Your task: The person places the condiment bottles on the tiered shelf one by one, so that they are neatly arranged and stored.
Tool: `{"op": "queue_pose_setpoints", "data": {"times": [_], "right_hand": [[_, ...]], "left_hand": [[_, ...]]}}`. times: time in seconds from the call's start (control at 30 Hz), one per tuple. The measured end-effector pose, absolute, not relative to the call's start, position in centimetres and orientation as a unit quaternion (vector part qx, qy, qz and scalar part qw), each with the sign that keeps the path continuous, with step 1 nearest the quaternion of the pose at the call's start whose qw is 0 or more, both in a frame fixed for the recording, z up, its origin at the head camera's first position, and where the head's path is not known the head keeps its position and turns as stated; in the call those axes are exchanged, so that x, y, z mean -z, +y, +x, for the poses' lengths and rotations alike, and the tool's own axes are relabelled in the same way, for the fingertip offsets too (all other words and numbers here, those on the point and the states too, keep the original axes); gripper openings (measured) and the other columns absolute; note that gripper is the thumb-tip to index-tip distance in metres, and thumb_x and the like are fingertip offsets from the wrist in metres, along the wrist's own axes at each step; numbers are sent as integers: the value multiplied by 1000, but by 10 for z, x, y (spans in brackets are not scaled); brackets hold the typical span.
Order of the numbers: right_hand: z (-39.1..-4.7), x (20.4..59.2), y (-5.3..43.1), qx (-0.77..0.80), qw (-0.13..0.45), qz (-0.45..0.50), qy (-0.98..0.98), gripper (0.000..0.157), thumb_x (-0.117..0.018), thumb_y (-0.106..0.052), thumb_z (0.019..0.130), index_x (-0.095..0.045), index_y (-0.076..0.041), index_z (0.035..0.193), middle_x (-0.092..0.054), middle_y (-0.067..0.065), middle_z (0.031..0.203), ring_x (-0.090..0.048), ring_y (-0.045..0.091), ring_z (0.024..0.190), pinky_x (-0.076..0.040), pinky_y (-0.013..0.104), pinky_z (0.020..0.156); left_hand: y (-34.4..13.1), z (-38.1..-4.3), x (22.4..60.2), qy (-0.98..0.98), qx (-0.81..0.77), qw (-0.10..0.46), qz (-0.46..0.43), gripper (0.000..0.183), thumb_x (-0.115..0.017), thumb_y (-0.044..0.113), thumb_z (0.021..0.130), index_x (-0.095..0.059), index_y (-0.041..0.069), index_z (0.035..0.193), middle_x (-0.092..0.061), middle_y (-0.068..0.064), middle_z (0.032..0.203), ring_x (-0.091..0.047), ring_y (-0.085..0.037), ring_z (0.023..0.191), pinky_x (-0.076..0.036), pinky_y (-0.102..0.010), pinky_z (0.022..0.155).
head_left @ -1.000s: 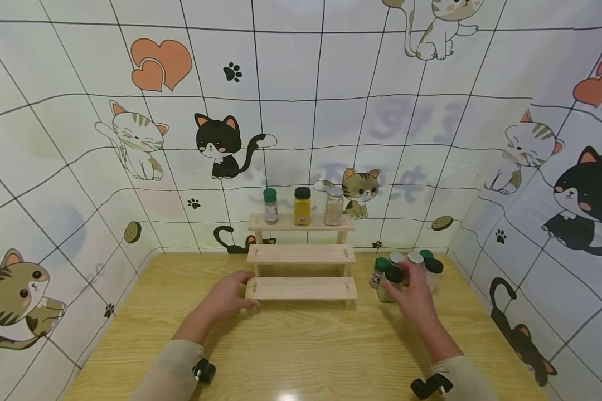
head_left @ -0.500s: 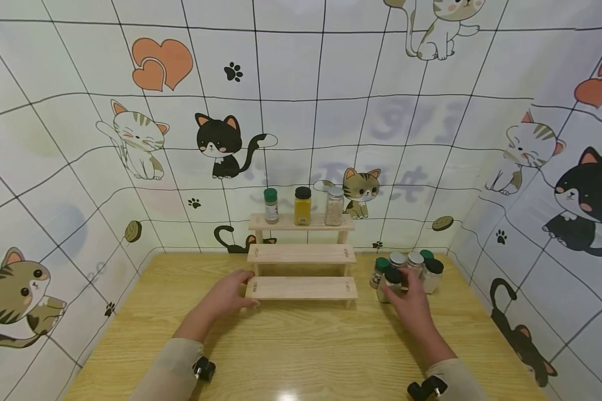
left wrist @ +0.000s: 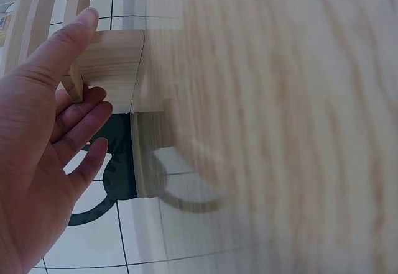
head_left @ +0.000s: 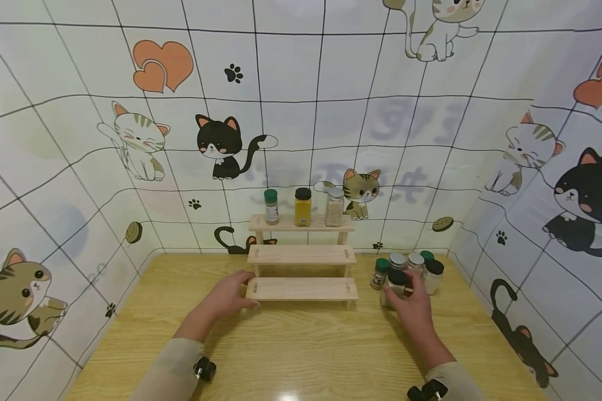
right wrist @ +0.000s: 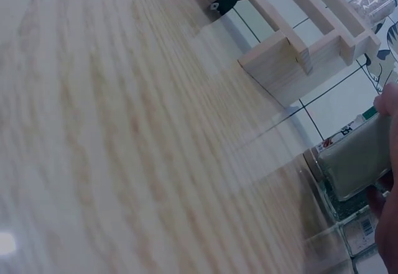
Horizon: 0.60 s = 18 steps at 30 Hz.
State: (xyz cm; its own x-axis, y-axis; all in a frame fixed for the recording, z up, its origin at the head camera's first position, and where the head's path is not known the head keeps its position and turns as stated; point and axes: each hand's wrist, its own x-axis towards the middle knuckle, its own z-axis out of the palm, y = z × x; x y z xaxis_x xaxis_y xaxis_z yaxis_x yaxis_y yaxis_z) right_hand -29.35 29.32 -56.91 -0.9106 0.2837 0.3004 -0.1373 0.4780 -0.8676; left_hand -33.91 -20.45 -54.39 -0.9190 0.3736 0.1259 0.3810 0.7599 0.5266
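Observation:
My left hand (head_left: 226, 295) holds the left end of the lowest shelf of a three-step wooden spice rack (head_left: 301, 289). In the left wrist view its thumb lies over the shelf's edge, with the fingers bent about the end piece (left wrist: 112, 63). To the right of the rack, my right hand (head_left: 415, 306) grips a black-capped spice jar (head_left: 396, 277) between thumb and fingers. That jar's square body (right wrist: 359, 156) shows pale contents in the right wrist view; whether its base touches the table, I cannot tell.
A green-capped jar (head_left: 271, 206), a yellow jar with a black cap (head_left: 302, 207) and a silver-capped jar (head_left: 334, 207) stand on the top shelf. Several others, including a green-capped jar (head_left: 379, 274) and a black-capped one (head_left: 433, 276), crowd around my right hand. Cat-print sheeting encloses the table (head_left: 301, 345).
My right fingers have closed in around the black-capped jar, which has shifted slightly right and toward me. The left hand and the rack look unmoved.

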Motion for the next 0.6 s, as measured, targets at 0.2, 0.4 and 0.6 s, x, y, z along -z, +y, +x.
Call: {"op": "queue_pose_setpoints", "data": {"times": [0.2,0.4,0.6], "right_hand": [[-293,565,288,-497,265,-37,-825,56,-88,-14,97,-59,-10,144,-68,10,136,-59,20,113,-46,23,92],[-293,553,279,-503,301,5,-810,58,-90,-7,94,-61,-4,144,-68,10,134,-58,13,110,-47,26,94],[-294,538,265,-510,313,34,-800,61,-92,-4,91,-62,-4,144,-66,8,131,-59,11,105,-49,26,92]], "left_hand": [[-204,-339,544,-939,282,7,-198,70,-101,33,83,-68,4,138,-70,-10,131,-69,-32,121,-56,-56,106],[-204,-340,545,-940,278,3,-196,72,-101,35,82,-68,5,138,-70,-9,131,-69,-32,121,-55,-56,106],[-204,-341,546,-942,276,1,-190,73,-101,37,82,-68,6,139,-70,-9,132,-69,-32,123,-55,-55,107]]}}
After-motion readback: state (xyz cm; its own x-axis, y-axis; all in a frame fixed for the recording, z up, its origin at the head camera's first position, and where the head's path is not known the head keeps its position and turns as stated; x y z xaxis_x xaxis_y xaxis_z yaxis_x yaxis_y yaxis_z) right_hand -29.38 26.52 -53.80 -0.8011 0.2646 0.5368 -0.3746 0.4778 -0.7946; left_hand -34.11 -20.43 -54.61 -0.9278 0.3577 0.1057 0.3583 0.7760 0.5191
